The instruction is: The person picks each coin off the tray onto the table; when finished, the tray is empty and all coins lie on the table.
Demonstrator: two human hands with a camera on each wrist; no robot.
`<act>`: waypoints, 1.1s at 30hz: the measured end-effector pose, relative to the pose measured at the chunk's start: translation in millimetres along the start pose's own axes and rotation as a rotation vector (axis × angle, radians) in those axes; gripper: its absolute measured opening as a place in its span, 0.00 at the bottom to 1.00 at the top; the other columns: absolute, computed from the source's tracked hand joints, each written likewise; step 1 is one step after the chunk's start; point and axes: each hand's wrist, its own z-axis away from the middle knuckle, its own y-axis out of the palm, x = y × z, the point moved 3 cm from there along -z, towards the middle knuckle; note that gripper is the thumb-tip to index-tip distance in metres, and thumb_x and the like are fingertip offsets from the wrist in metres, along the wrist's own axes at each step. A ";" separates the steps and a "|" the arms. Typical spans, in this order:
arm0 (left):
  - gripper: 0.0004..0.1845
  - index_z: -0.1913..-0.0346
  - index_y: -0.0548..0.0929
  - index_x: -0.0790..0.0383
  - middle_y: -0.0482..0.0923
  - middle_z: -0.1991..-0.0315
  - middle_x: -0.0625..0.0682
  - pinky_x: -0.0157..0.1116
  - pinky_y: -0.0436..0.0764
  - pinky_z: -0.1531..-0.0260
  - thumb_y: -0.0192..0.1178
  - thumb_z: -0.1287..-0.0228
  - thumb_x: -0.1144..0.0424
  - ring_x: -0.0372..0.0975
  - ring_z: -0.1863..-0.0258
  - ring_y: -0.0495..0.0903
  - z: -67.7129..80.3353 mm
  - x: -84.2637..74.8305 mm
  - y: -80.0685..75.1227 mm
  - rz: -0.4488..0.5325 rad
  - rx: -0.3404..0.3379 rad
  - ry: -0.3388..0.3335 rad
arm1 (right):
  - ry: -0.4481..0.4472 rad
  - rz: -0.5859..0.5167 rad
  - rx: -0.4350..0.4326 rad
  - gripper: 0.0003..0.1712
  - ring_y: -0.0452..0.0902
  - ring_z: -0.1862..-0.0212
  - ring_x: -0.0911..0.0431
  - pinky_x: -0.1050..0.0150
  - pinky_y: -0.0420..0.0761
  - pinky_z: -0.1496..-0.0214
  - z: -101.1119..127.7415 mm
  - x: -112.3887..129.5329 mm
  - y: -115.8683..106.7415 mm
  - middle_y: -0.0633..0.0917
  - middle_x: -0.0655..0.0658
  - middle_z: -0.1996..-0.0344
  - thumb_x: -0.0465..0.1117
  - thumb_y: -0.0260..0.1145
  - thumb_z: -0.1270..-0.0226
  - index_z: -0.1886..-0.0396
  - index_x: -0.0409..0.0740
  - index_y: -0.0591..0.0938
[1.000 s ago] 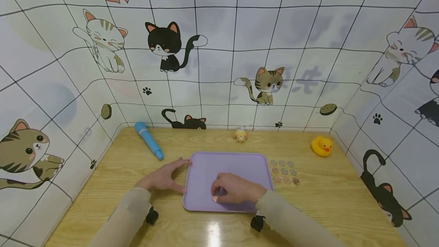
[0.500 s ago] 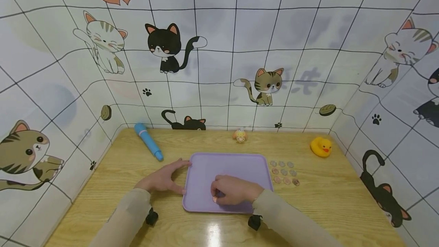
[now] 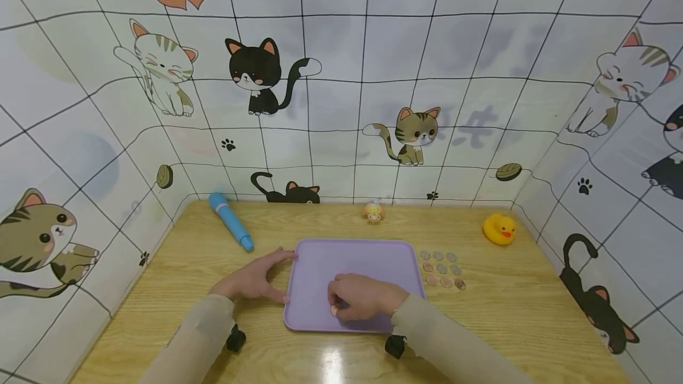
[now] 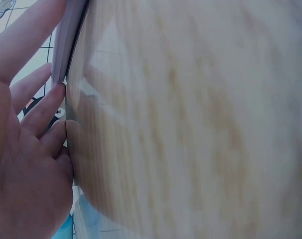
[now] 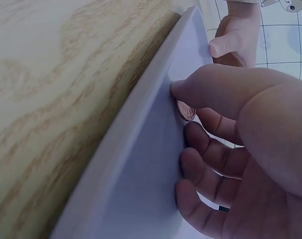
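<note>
A copper coin (image 5: 186, 110) is between the thumb and index finger of my right hand (image 3: 365, 296), down at the tray's surface. The other fingers of that hand curl against the tray in the right wrist view. The purple tray (image 3: 368, 259) lies flat on the table. At its left side my left hand (image 3: 251, 277) is spread, with thumb and index fingertips touching the rim. In the left wrist view, the left hand (image 4: 31, 164) has its fingers stretched along the tray edge. Several coins (image 3: 441, 268), silver and copper, lie in rows right of the tray.
On the wooden table (image 3: 277, 354) a blue cylinder (image 3: 231, 221) lies at the back left. A small figurine (image 3: 373, 212) stands behind the tray, and a yellow rubber duck (image 3: 498, 229) sits at the back right. Cat-patterned cloth walls (image 3: 341, 76) enclose the back and sides.
The right hand has barely moved, staying at the coin near the tray's front. The left hand keeps its place. The whole view has shifted slightly.
</note>
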 end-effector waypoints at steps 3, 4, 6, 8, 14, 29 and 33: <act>0.54 0.20 0.66 0.47 0.51 0.15 0.59 0.70 0.44 0.23 0.84 0.49 0.50 0.62 0.16 0.37 -0.1 1.0 -0.5 0.001 0.007 0.003 | -0.015 -0.032 -0.019 0.06 0.70 0.65 0.68 0.73 0.74 0.58 0.1 0.1 -0.5 0.77 0.60 0.70 0.38 0.69 0.30 0.65 0.51 0.79; 0.54 0.19 0.66 0.47 0.50 0.15 0.59 0.69 0.43 0.23 0.84 0.49 0.49 0.61 0.16 0.37 -0.3 1.4 -0.6 -0.001 0.009 0.002 | -0.019 -0.046 -0.026 0.06 0.70 0.65 0.68 0.74 0.74 0.59 0.0 0.0 -0.5 0.78 0.60 0.70 0.38 0.69 0.30 0.65 0.51 0.80; 0.54 0.19 0.66 0.47 0.50 0.15 0.58 0.69 0.43 0.23 0.84 0.49 0.49 0.61 0.16 0.37 -0.2 1.9 -0.9 -0.007 0.011 0.004 | -0.028 -0.078 -0.040 0.05 0.72 0.66 0.69 0.75 0.75 0.60 -0.3 -0.6 -0.1 0.79 0.60 0.70 0.37 0.69 0.30 0.65 0.50 0.81; 0.55 0.19 0.66 0.46 0.50 0.15 0.57 0.69 0.43 0.23 0.84 0.49 0.48 0.60 0.15 0.37 -0.3 2.2 -0.9 -0.012 0.010 0.002 | -0.036 -0.115 -0.057 0.06 0.74 0.68 0.69 0.76 0.75 0.62 -0.1 -0.2 -0.4 0.81 0.60 0.71 0.35 0.70 0.31 0.65 0.49 0.81; 0.54 0.20 0.66 0.43 0.50 0.15 0.56 0.69 0.43 0.23 0.84 0.50 0.47 0.59 0.15 0.37 0.5 2.2 0.4 -0.013 0.007 -0.001 | -0.032 -0.189 -0.103 0.09 0.74 0.69 0.67 0.75 0.75 0.65 4.0 -1.4 -1.6 0.82 0.58 0.72 0.33 0.72 0.31 0.67 0.50 0.82; 0.54 0.20 0.66 0.42 0.50 0.15 0.56 0.69 0.43 0.23 0.84 0.50 0.46 0.60 0.15 0.37 -0.7 5.1 0.4 -0.033 0.015 0.008 | -0.028 -0.346 -0.204 0.05 0.78 0.65 0.67 0.71 0.81 0.60 29.7 -23.0 -3.6 0.86 0.53 0.68 0.34 0.72 0.29 0.63 0.49 0.86; 0.54 0.19 0.66 0.43 0.50 0.15 0.55 0.69 0.42 0.23 0.83 0.49 0.47 0.59 0.15 0.36 -1.1 5.4 0.3 -0.020 0.019 0.008 | -0.011 -0.344 -0.233 0.02 0.81 0.61 0.65 0.69 0.84 0.56 40.3 -29.3 -7.7 0.88 0.54 0.65 0.37 0.72 0.27 0.58 0.48 0.88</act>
